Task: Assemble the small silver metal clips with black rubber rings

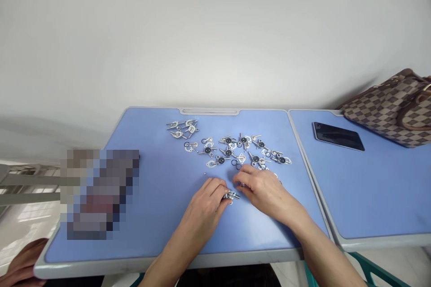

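My left hand (208, 202) pinches a small silver metal fitting (231, 195) between thumb and fingers, just above the blue tabletop. Close to its right, my right hand (262, 188) has its fingers curled together around something tiny that I cannot make out. Beyond both hands lie several similar metal fittings with round black centres (228, 153), mixed with flat silver gaskets (241, 158) and thin black rings (234, 162). One tiny metal piece (205, 173) rests alone past my left fingers. A separate cluster of silver parts (184, 129) lies at the back left.
A second blue table (377, 188) adjoins on the right, bearing a black phone (338, 136) and a checkered handbag (390, 107). A pixelated, dark oblong area covers the left side. Part of another person (25, 262) shows at the lower left. A white wall stands behind.
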### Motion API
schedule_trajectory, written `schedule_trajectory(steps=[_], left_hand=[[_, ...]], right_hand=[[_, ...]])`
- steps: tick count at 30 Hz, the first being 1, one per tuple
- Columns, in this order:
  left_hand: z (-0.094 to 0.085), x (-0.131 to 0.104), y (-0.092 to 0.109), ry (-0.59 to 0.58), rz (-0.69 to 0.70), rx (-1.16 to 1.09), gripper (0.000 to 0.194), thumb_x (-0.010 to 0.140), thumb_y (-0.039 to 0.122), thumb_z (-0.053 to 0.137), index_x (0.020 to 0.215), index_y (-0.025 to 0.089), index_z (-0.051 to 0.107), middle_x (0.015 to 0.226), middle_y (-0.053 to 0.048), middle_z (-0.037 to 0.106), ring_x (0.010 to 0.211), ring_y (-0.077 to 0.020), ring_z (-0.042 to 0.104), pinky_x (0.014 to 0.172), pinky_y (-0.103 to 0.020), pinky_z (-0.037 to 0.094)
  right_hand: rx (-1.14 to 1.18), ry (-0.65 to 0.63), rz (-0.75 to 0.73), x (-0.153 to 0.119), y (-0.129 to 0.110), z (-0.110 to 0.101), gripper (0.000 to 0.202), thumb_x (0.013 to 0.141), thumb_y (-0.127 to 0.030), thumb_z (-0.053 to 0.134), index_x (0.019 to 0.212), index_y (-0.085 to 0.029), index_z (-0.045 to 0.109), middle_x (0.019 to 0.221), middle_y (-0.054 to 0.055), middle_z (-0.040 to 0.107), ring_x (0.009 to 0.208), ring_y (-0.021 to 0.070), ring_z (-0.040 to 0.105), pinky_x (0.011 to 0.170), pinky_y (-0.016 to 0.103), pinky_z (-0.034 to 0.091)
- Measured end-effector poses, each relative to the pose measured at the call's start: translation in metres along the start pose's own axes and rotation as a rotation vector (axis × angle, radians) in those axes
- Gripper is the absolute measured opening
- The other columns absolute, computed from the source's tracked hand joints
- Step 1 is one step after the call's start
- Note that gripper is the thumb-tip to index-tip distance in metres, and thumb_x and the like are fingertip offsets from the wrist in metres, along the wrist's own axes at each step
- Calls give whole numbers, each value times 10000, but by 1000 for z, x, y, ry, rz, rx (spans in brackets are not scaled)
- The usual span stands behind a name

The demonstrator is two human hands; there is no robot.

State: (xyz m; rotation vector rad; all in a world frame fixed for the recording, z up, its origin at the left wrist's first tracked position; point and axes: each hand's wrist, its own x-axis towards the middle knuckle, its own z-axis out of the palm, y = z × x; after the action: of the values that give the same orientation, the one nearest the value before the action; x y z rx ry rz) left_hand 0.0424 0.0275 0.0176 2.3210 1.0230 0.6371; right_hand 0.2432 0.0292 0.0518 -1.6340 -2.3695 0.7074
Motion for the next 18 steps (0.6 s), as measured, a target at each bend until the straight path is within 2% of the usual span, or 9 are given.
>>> schedule_trajectory(steps=[5,11,15,18], left_hand=[[-1,1,1,10,1,-10,106,896,87,563,903,193,570,939,-27,642,853,-185,601,727,-320,532],[-1,1,1,4,0,-6,121,882,68,584,918,184,574,944,-25,638,861,-182,597,739,-321,534],[-1,1,1,0,12,2,141,869,46,601,931,169,572,945,-31,632,854,-186,585,736,-330,529],[-1,1,1,-3,14,4,142,871,47,603,937,169,574,945,-33,629,854,-189,580,732,-333,525]], right_hand=[[-132,-37,-39,5,-1,8,191,898,-65,509,897,-186,656,890,10,619,559,90,438,503,274,174],[-138,-50,-65,6,-2,10,237,853,4,477,856,-168,639,861,8,617,556,92,429,512,277,186],[65,-53,-20,1,-2,2,248,838,25,483,870,-170,633,874,13,630,656,105,513,573,248,285],[284,-91,25,-2,-3,-6,172,899,-68,510,856,-191,622,812,-11,631,677,105,524,607,228,338]])
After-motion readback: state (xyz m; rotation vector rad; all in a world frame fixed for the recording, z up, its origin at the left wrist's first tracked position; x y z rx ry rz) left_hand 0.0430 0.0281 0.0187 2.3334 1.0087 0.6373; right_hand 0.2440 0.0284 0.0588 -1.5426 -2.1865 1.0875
